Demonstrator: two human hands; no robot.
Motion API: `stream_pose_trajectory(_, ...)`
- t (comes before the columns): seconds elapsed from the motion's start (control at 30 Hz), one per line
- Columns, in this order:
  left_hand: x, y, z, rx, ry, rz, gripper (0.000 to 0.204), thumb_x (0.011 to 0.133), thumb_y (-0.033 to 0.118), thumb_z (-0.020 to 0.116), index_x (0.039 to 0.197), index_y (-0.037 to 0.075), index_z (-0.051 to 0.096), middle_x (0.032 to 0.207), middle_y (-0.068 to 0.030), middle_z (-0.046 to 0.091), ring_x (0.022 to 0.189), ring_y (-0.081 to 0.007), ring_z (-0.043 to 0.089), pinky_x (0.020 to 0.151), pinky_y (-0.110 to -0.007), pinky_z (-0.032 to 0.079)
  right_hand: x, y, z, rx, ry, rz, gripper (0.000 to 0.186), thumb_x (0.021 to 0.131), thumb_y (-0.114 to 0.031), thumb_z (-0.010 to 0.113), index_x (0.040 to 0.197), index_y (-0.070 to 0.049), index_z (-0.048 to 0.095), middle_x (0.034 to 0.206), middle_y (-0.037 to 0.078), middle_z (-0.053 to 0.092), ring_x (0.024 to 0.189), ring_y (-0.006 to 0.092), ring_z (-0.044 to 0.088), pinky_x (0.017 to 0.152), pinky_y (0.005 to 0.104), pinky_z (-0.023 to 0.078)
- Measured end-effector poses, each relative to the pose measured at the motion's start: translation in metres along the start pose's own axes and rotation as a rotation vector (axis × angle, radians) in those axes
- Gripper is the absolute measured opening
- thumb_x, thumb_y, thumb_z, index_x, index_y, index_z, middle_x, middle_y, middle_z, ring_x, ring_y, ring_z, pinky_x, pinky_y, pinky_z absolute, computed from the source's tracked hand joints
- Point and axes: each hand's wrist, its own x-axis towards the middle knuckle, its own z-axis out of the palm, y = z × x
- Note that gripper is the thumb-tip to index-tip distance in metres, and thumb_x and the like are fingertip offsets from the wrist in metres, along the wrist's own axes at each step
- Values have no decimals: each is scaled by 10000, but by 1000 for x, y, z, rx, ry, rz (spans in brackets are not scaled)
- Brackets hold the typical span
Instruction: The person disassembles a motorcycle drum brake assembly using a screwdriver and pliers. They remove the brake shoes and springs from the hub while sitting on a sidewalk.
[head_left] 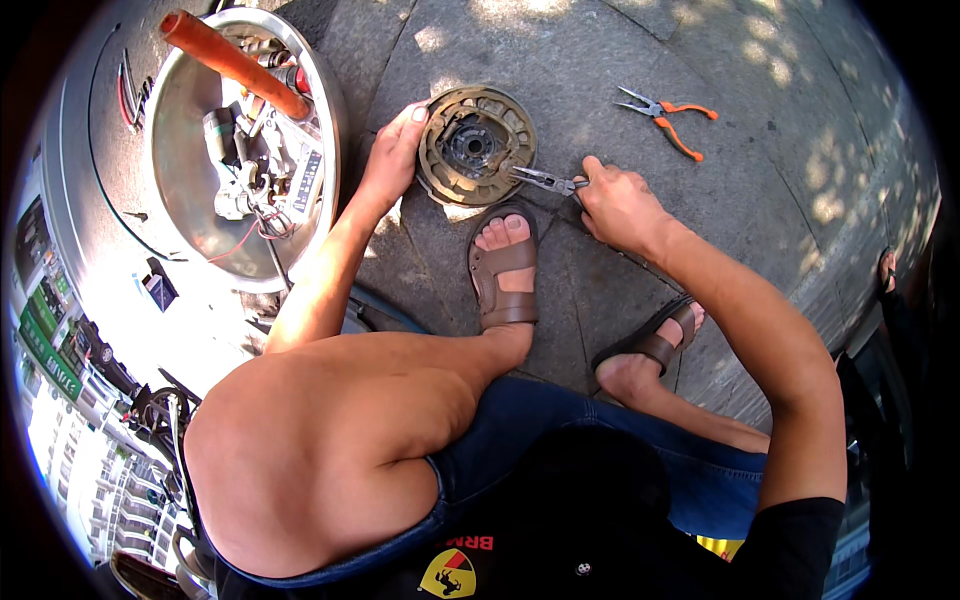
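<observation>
A round, dirty drum brake plate [477, 146] with curved brake shoes lies on the pavement beyond my sandalled foot. The fingers of my left hand [397, 153] are closed on its left rim, thumb on top. My right hand [622, 205] is wrapped round a pair of long-nose pliers [546, 181]. Their jaws point left and reach the right lower part of the brake shoes. Whether they grip anything there is too small to tell. Most of the pliers' handles are hidden in my fist.
Left of the plate stands a large metal basin [327, 190] with tools and parts inside. An orange tube [235, 65] leans across its rim. Orange-handled pliers [665, 115] lie open on the paving at the right. A small dark box [158, 286] sits left of the basin.
</observation>
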Motion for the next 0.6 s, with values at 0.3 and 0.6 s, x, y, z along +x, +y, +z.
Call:
stream_pose_trajectory(0.3,2,-9,-6,47,-7,39,444,1046,336,421,1249,-27,580,1132,-88,668,1061,-128,569,952,-275,430,15,20,-10,-38,-26,-141,117,774,-113,641,808,-4,662,953,170,531,853,346,643,732,475,537)
stream_pose_trajectory(0.6,2,0,-4,51,-11,-3,434,1048,321,412,1274,-11,578,1164,-80,659,1088,-130,560,972,-279,420,31,44,-36,-96,5,-367,119,747,-122,678,827,-33,677,983,115,525,907,309,629,726,449,540)
